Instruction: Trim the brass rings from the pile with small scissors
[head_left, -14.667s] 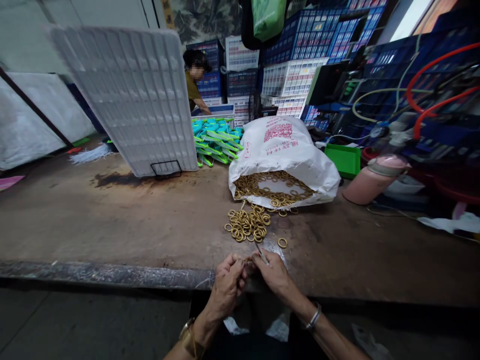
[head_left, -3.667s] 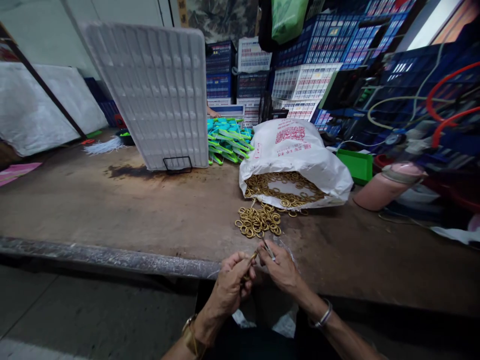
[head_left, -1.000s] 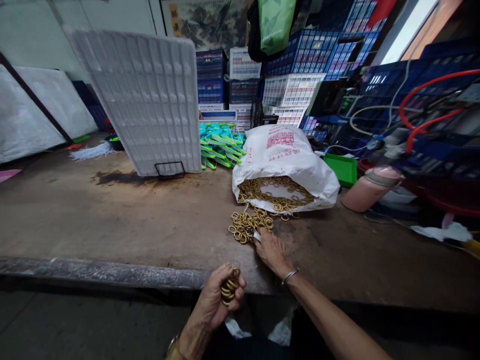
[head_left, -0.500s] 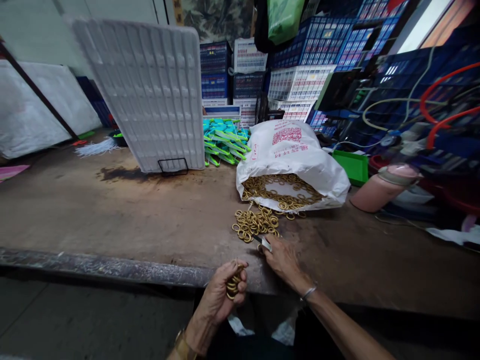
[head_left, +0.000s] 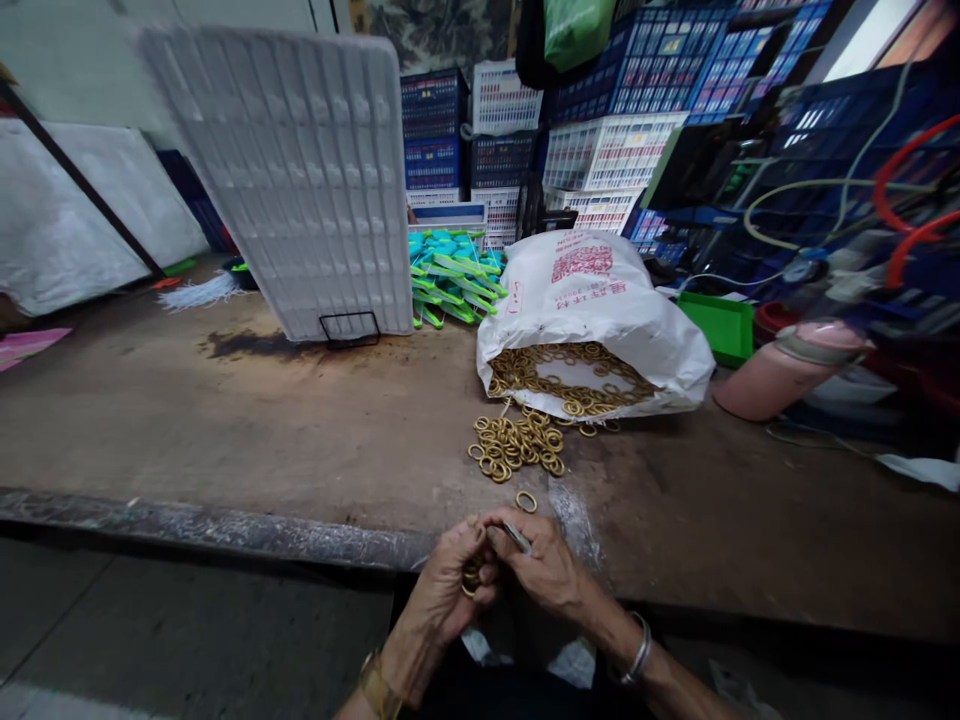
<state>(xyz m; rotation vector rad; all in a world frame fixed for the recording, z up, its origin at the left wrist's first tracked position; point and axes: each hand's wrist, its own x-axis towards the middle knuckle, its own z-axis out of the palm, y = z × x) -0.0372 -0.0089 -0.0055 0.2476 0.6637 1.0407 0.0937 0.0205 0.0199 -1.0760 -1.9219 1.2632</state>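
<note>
My left hand (head_left: 448,572) is closed around several brass-coloured rings (head_left: 470,578), part of them hidden by the fingers. My right hand (head_left: 546,568) is closed on a small knife (head_left: 517,538) with a pale handle; its tip is hidden. Fingertips of both hands meet over the table's front edge, and what lies between them cannot be made out. A single loose ring (head_left: 526,502) lies just beyond the hands. Behind it is a pile of the same rings (head_left: 517,445), in front of an open white sack (head_left: 600,290) with more rings inside.
A white ribbed panel (head_left: 292,190) stands upright in a black wire stand (head_left: 349,328). Beside it are stacked turquoise-and-green pieces (head_left: 454,280). To the right are a green tray (head_left: 720,328) and a pink bottle (head_left: 787,370). Plastic crates (head_left: 600,155) are piled behind.
My right hand has come back from the ring pile to my left hand, bringing the knife. A single ring now shows apart from the pile. The view has shifted slightly.
</note>
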